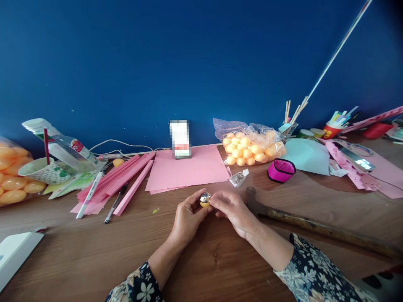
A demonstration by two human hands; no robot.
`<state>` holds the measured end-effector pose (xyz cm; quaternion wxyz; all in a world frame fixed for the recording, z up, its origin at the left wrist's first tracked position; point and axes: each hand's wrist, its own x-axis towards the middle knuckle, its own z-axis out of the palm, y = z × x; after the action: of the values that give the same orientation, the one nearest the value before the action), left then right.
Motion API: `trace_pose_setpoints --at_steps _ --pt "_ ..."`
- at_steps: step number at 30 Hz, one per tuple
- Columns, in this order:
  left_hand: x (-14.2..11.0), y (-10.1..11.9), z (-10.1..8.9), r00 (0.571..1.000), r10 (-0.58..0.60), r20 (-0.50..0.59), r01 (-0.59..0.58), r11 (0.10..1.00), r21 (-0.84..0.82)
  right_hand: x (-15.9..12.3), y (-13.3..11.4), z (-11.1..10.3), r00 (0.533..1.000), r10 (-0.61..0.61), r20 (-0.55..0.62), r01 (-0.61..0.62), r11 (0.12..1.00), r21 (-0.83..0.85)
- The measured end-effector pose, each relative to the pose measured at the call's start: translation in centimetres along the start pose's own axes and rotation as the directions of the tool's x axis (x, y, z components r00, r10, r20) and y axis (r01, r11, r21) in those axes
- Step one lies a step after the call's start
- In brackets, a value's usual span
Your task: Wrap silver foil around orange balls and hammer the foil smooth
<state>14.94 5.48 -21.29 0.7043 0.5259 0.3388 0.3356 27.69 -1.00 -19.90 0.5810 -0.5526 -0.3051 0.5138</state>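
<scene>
Between the thumb and fingers of my left hand [185, 220] is a small shiny ball [205, 199], mirror-like silver on top and golden below. My right hand [231, 209] is closed in a pinch, its fingertips touching the ball's right edge. Whatever lies between those fingertips, if anything, is too small to make out. Just beyond my right hand sits a small open box [238, 178] with tiny bits inside. A hammer [292, 216] with a worn wooden handle lies to the right, its head close to my right wrist.
Pink paper sheets [189, 170] lie ahead, with a phone [180, 139] upright on them. Behind are a bag of orange balls [247, 147] and a magenta band [281, 170]. Pink strips [126, 176], pens and a paper cup [44, 171] are left; a white box [19, 251] is nearer.
</scene>
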Motion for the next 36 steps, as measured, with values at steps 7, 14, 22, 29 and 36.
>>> trace_pose_setpoints --at_steps 7,14,22,29,36 --pt "-0.10 -0.05 -0.01 1.000 0.019 0.004 -0.019 1.000 0.022 0.05 -0.48 0.02 0.998 0.058 0.001 -0.058 0.998 0.031" --pt "-0.01 -0.36 0.01 0.999 0.043 -0.010 -0.043 0.999 0.030 -0.02 -0.71 0.08 0.999 0.046 -0.013 -0.046 0.999 -0.001" --pt "0.01 -0.47 -0.01 0.999 0.050 -0.006 -0.049 0.998 0.031 0.03 -0.48 0.07 0.997 0.065 -0.035 -0.065 0.998 0.012" --pt "-0.13 -0.09 0.10 1.000 0.024 -0.017 -0.022 0.998 0.064 0.01 -0.58 0.05 0.997 0.074 -0.029 -0.073 0.997 0.038" --pt "-0.04 -0.22 0.17 0.999 0.022 -0.036 -0.020 0.998 0.065 -0.02 -0.59 0.06 0.997 0.072 -0.032 -0.072 0.997 0.022"
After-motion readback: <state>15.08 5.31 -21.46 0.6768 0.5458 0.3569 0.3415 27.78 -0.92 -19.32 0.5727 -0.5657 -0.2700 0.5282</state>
